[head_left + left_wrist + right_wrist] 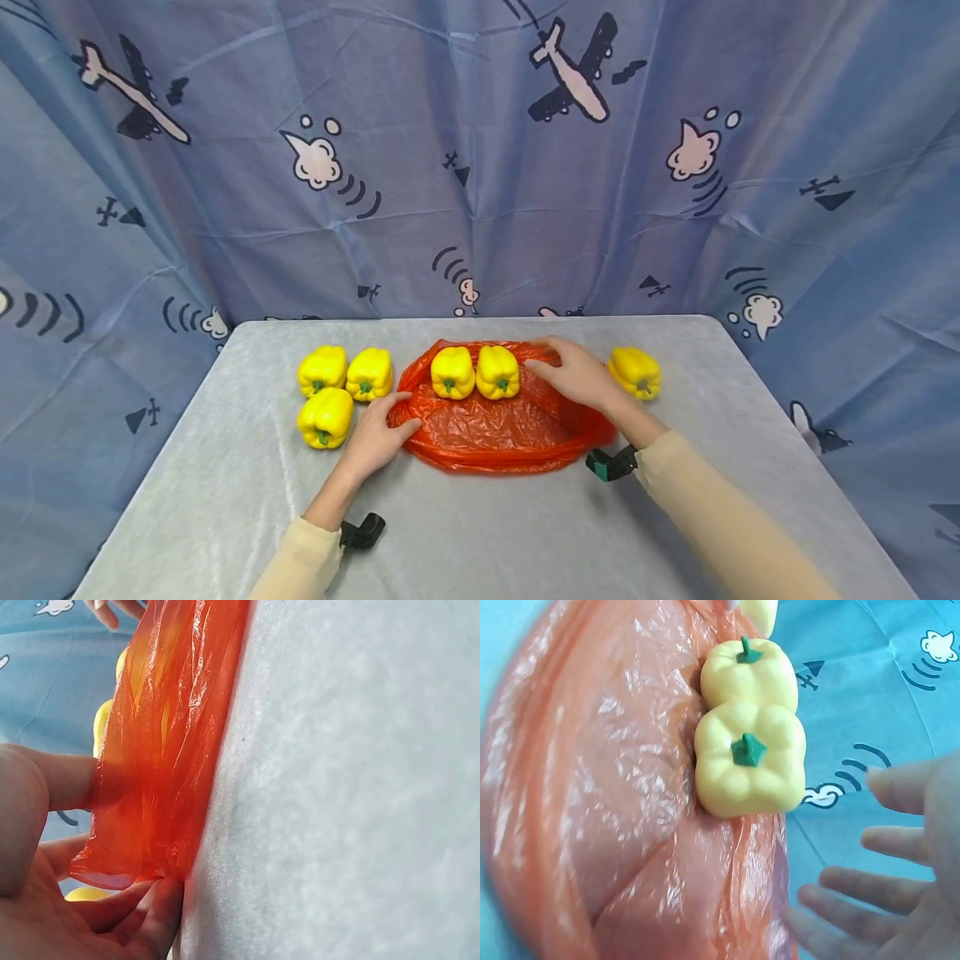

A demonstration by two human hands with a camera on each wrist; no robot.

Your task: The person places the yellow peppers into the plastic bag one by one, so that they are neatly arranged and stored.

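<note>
Altogether, 6 peppers (498, 372), head view — right wrist, fewer

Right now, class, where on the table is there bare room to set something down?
Bare tabletop lies in front of the red plastic bag and right of the lone yellow bell pepper. It is crowded at the bag's left, where three bell peppers cluster near the left hand, and along its far side, with two peppers and the right hand.

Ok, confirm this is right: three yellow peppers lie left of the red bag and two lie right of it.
The right-side count is wrong: the head view shows one yellow pepper right of the red bag, not two.
</note>
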